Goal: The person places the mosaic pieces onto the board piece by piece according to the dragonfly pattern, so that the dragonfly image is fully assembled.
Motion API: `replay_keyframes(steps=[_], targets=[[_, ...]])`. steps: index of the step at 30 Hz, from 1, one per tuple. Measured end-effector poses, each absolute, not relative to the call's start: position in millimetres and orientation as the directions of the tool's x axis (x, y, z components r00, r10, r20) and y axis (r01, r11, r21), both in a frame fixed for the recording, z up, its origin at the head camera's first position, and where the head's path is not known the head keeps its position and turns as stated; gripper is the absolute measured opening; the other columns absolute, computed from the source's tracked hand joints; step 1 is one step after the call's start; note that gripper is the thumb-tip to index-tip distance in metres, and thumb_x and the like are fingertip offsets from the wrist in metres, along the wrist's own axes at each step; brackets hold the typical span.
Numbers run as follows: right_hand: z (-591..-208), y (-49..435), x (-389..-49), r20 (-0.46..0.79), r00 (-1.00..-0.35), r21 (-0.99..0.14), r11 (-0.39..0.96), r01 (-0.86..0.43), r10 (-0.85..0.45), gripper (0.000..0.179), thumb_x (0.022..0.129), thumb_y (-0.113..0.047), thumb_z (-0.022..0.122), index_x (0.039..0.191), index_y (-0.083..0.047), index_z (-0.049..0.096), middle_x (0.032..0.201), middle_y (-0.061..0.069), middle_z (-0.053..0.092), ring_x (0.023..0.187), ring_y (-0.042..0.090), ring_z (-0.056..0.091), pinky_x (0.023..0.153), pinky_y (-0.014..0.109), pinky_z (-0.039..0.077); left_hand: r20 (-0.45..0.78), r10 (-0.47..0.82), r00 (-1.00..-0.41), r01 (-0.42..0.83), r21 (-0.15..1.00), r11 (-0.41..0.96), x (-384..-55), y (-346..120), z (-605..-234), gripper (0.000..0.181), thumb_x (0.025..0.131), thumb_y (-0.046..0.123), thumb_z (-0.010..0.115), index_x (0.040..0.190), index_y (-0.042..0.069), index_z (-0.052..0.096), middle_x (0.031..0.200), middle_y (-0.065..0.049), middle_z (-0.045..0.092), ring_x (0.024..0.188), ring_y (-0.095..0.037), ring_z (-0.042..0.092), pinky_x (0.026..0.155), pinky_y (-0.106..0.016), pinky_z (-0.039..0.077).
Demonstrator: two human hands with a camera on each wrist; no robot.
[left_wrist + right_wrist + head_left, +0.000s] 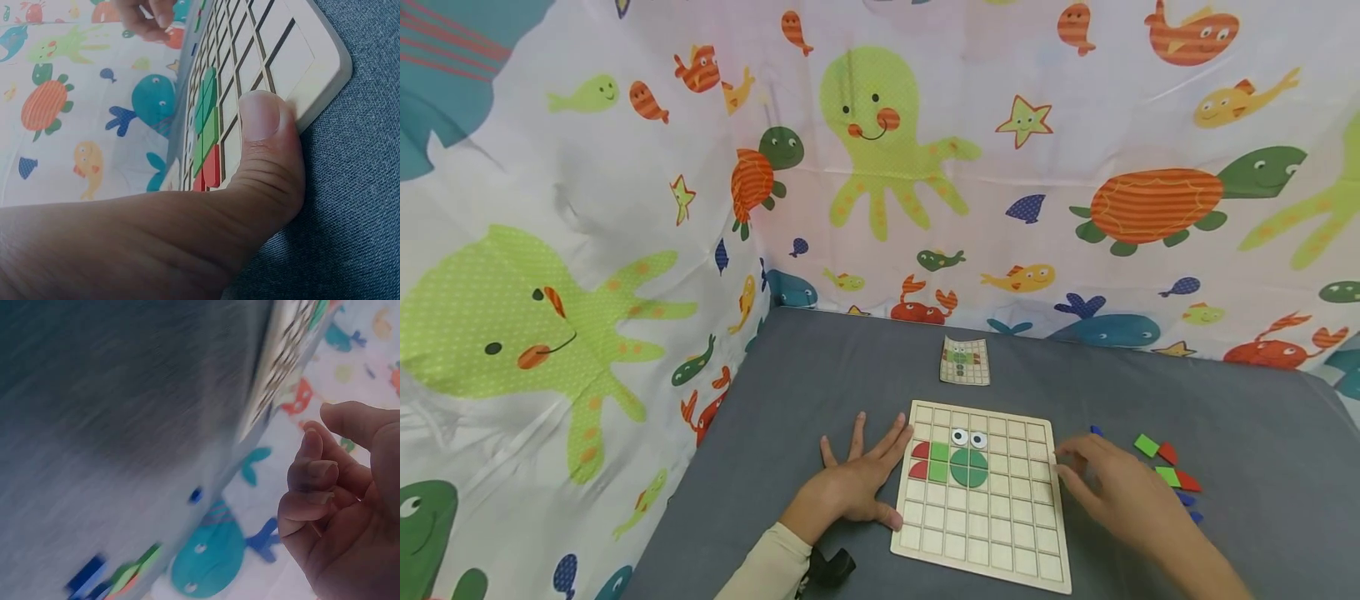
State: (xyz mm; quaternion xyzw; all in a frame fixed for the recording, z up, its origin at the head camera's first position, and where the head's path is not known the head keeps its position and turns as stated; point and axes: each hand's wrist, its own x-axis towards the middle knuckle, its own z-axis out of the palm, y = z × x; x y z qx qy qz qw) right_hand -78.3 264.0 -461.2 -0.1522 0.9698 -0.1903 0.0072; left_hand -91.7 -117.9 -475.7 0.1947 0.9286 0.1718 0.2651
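While the board lies on the table by the spread left hand, the right hand — thumb and finger apart, apparently empty — seems at the step of laying pieces, and likely must pinch a loose one next. The left wrist view shows the left thumb atop the board; only the head view shows the eyes clearly.

Board — smooth matt wood; tablecloth — woven fabric
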Motion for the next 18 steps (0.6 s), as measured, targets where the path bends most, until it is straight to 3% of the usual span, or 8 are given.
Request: replay_keyframes(steps=[3, 11, 18], targets=[[-465, 282, -77, 0.047, -0.963, -0.36, 0.895, -0.263, -0.265, 0.022, 0.099, -0.027, 0.078, 0.118, -0.018, 0.074, 0.088, -0.013, 0.061, 0.068, -0.001, 0.051, 0.057, 0.025, 0.045, -0.424, 0.454, -0.784, 0.274, 0.42, 0.865, -91, -117, -476, 0.128, 0.077, 0.058, 0.086, 0.172, 0.039, 0.001, 0.178, 0.013, -0.011, 0.159, -0.043, -0.023, 0.107, -0.091, -0.006], [-468, 319, -72, -0.01, -0.993, -0.338, 0.935, -0.11, -0.12, 0.025, 0.1, -0.025, 0.075, 0.12, -0.01, 0.073, 0.088, -0.005, 0.063, 0.059, 0.009, 0.047, 0.048, 0.032, 0.038, -0.41, 0.459, -0.788, 0.29, 0.412, 0.864, -93, -118, -478, 0.129, 0.076, 0.057, 0.087, 0.172, 0.038, 0.003, 0.178, 0.012, -0.009, 0.159, -0.046, -0.021, 0.105, -0.093, -0.004], [-465, 340, -74, 0.039, -0.997, -0.296, 0.953, -0.073, -0.064, 0.028, 0.098, -0.024, 0.076, 0.117, -0.004, 0.073, 0.091, 0.003, 0.064, 0.066, 0.015, 0.054, 0.052, 0.034, 0.044, -0.41, 0.475, -0.779, 0.283, 0.446, 0.849, -93, -119, -484, 0.128, 0.079, 0.056, 0.086, 0.171, 0.04, -0.002, 0.177, 0.015, -0.014, 0.158, -0.045, -0.025, 0.105, -0.093, -0.007]])
